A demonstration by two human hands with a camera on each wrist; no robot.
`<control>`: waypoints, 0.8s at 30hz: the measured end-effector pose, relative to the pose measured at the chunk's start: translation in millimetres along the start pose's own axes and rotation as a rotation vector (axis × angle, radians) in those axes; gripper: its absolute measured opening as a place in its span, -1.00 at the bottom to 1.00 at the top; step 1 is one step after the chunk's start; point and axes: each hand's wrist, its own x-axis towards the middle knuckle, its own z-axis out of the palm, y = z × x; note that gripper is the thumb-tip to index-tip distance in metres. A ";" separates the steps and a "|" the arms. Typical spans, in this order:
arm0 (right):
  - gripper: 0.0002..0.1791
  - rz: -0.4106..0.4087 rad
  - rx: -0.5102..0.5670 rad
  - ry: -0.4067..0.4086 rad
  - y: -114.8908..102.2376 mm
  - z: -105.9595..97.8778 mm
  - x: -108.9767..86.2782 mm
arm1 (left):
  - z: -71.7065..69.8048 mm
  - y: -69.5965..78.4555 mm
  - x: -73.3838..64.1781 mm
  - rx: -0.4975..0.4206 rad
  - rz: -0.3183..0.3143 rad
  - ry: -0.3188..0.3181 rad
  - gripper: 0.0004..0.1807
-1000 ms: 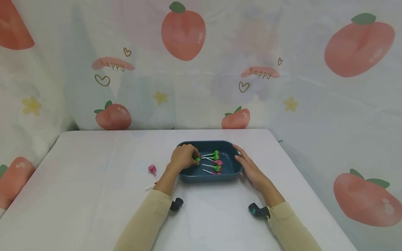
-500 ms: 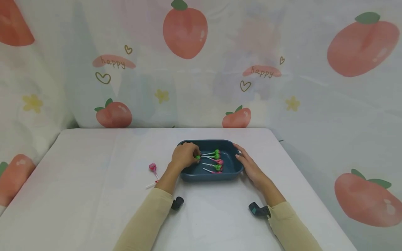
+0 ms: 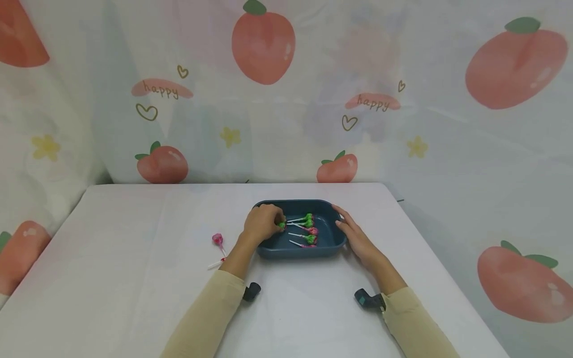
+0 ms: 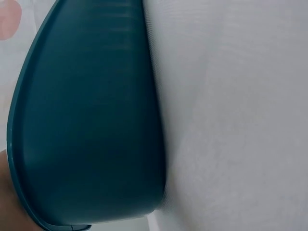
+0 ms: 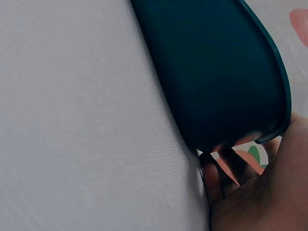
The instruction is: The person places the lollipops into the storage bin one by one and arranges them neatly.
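A dark blue rectangular basin (image 3: 297, 253) stands on the white table. My left hand (image 3: 262, 222) reaches over its left end and pinches a green-wrapped lollipop (image 3: 282, 225), whose stick is hidden behind the fingers. Several green and pink lollipops (image 3: 309, 231) lie inside, sticks pointing left. At the right end, my right hand (image 3: 358, 241) holds the basin, thumb over the rim and fingers along the outer wall. The right wrist view shows those fingers (image 5: 236, 168) under the rim beside the end wall. The left wrist view is mostly filled by the basin's outside wall (image 4: 91, 120).
Left of the basin, a pink lollipop (image 3: 217, 239) lies on the table (image 3: 147, 278). Near my left forearm is another white stick (image 3: 216, 265), its head partly hidden by the arm. A peach-printed cloth (image 3: 286, 124) hangs behind the table.
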 end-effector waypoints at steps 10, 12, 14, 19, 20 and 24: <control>-0.41 0.001 0.003 -0.006 1.4 0.3 -1.4 | -1.2 0.9 -3.7 -0.042 0.000 0.008 -0.77; -0.41 0.005 0.002 -0.004 1.1 -0.3 -1.7 | -2.1 1.1 -3.0 -0.053 0.010 0.006 -0.77; -0.41 0.008 0.006 -0.002 0.4 -0.9 -2.1 | -3.0 0.8 -2.1 -0.078 0.021 0.004 -0.77; -0.41 0.023 0.028 -0.017 -11.7 -0.9 -7.1 | -4.7 -3.4 -0.5 -0.152 0.053 -0.007 -0.76; -0.41 0.027 0.031 -0.023 -16.4 -0.5 -9.2 | -5.0 -4.8 -0.4 -0.168 0.057 -0.012 -0.76; -0.41 0.040 0.029 -0.035 -37.0 1.8 -18.9 | -6.7 -10.5 0.4 -0.265 0.071 -0.044 -0.76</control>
